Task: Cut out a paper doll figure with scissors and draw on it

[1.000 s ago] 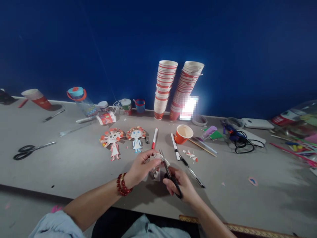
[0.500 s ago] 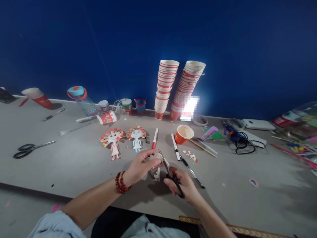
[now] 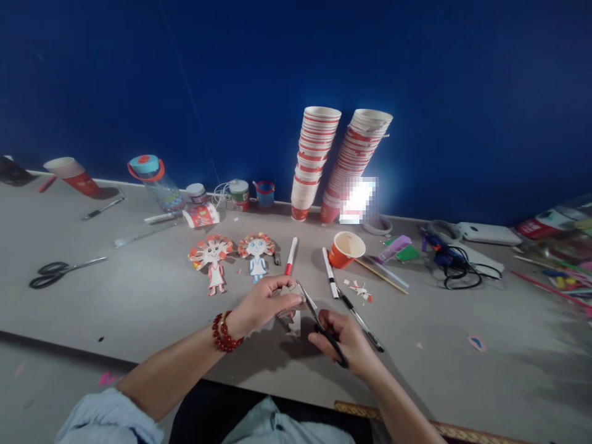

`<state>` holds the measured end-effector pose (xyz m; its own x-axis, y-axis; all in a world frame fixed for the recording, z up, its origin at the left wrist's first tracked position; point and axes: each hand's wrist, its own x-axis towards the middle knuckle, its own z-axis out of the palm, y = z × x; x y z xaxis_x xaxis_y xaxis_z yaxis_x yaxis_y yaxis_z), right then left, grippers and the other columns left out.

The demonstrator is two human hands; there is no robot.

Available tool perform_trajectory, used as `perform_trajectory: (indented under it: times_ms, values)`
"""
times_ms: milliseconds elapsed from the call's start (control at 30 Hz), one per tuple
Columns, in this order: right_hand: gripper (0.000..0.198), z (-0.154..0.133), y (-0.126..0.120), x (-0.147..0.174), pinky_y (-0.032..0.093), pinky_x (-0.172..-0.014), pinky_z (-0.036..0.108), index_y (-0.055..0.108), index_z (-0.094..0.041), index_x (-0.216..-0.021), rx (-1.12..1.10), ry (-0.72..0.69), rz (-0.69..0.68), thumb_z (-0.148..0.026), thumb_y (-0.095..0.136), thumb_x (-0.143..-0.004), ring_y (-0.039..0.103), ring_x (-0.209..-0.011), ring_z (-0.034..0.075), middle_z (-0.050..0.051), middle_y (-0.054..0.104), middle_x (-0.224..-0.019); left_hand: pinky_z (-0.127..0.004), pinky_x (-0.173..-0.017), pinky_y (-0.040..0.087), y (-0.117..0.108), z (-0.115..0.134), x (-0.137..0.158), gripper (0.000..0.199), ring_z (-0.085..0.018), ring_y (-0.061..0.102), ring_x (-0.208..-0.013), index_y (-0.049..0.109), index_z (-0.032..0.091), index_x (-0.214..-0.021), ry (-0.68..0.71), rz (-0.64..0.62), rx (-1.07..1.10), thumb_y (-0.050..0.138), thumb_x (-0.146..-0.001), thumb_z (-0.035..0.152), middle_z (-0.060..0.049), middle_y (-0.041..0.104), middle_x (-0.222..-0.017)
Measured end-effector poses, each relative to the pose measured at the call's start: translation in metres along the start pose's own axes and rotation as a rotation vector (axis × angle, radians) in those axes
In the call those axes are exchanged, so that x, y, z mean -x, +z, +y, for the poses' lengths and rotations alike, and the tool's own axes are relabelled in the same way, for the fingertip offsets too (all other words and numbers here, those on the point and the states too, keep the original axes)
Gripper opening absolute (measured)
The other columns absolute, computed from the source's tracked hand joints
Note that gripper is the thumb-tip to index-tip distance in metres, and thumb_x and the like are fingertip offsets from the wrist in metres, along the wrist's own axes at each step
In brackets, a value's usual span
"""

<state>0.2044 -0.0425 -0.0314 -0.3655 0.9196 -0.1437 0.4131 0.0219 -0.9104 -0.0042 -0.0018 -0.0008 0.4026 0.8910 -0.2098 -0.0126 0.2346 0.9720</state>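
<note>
My left hand [image 3: 268, 303], with red bead bracelets at its wrist, pinches a small piece of pale paper [image 3: 296, 292]. The fingers partly cover the piece. My right hand [image 3: 345, 340] grips black-handled scissors [image 3: 318, 317], whose blades lie at the edge of that paper. A cut paper scrap [image 3: 295, 323] shows just below the left fingers. Beyond the left hand lie two paper dolls with fringed hair, one in a red-trimmed dress [image 3: 214, 265] and one in a blue-trimmed dress [image 3: 256, 258].
An orange paper cup [image 3: 343, 251], a red marker [image 3: 291, 254], a black marker [image 3: 330, 273] and a pen [image 3: 363, 322] lie ahead. Two tall cup stacks [image 3: 314, 163] [image 3: 354, 166] stand by the blue wall. More scissors [image 3: 67, 270] rest left; a black cable [image 3: 457, 268] lies right.
The scissor blades look closer together than before. Both hands stay nearly in place with the paper still held. The whole view has shifted slightly.
</note>
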Motion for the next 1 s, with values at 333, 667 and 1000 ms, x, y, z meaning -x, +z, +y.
perform_trajectory:
  times_ms: [333,667,1000]
  values:
    - [0.045,0.003,-0.003,0.000,0.018,-0.047,0.022,0.030,-0.023,-0.061,0.027,0.029,-0.051,-0.046,0.065,-0.076,0.023,-0.053,0.009,-0.008,0.025,-0.056,-0.019,-0.051,0.037,-0.008,0.005,-0.001,0.024,-0.008,0.050,-0.053,0.067,0.013,-0.091,-0.012,-0.093,-0.089,0.067,-0.078,0.034,0.000,0.060,-0.066]
    - [0.048,0.004,-0.004,0.001,0.017,-0.046,0.022,0.029,-0.023,-0.060,0.042,0.025,-0.073,-0.052,0.064,-0.076,0.022,-0.053,0.009,-0.008,0.024,-0.056,-0.020,-0.052,0.039,-0.012,0.010,0.000,0.021,-0.009,0.052,-0.054,0.067,0.014,-0.086,-0.038,-0.124,-0.095,0.069,-0.077,0.033,0.001,0.059,-0.062]
    - [0.045,0.008,-0.011,0.003,0.018,-0.046,0.022,0.032,-0.022,-0.059,0.145,0.000,-0.091,-0.047,0.065,-0.077,0.024,-0.052,0.009,-0.008,0.027,-0.055,-0.020,-0.051,0.037,-0.014,0.011,0.000,0.024,-0.009,0.051,-0.053,0.067,0.013,-0.086,-0.064,-0.161,-0.148,0.069,-0.077,0.034,0.001,0.059,-0.060]
